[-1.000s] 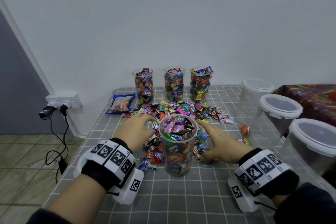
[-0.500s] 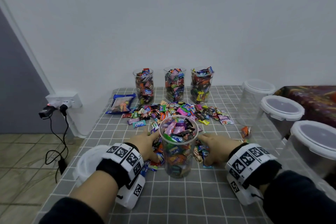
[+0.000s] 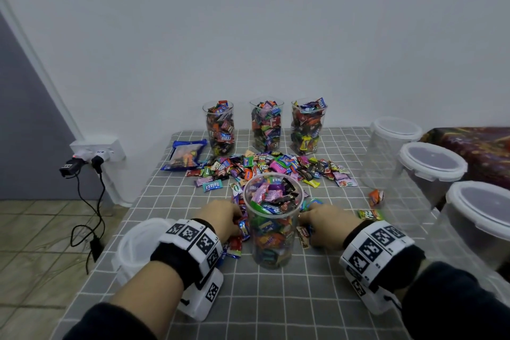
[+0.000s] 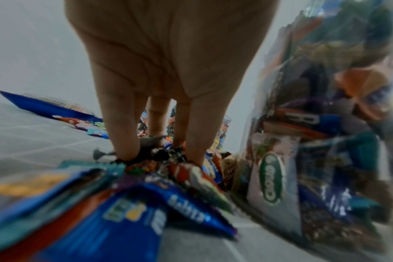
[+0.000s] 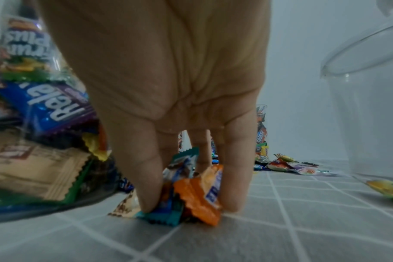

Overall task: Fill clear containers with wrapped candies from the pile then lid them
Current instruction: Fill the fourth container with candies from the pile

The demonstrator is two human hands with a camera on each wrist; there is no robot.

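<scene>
A clear container [image 3: 271, 229], heaped with wrapped candies, stands at the table's middle; it also shows in both wrist views [image 4: 314, 141] [image 5: 34, 124]. The candy pile [image 3: 276, 167] lies behind it. My left hand [image 3: 223, 215] is to the container's left, its straight fingers [image 4: 121, 138] pressing down on loose candies [image 4: 150, 164]. On the container's other side is my right hand [image 3: 320, 218], and it pinches an orange and a teal candy [image 5: 198, 195] between its fingertips on the cloth. A loose white lid [image 3: 135, 243] lies beside my left wrist.
Three filled, unlidded containers [image 3: 266, 125] stand in a row at the back. Three empty lidded tubs [image 3: 430, 171] line the right edge. A blue packet [image 3: 185, 156] lies back left. Stray candies [image 3: 376, 197] sit near the tubs. A power strip [image 3: 96, 149] hangs left of the table.
Both hands have pulled back from the pile toward me, dragging candies along either side of the container. The white lid by my left wrist has come into view.
</scene>
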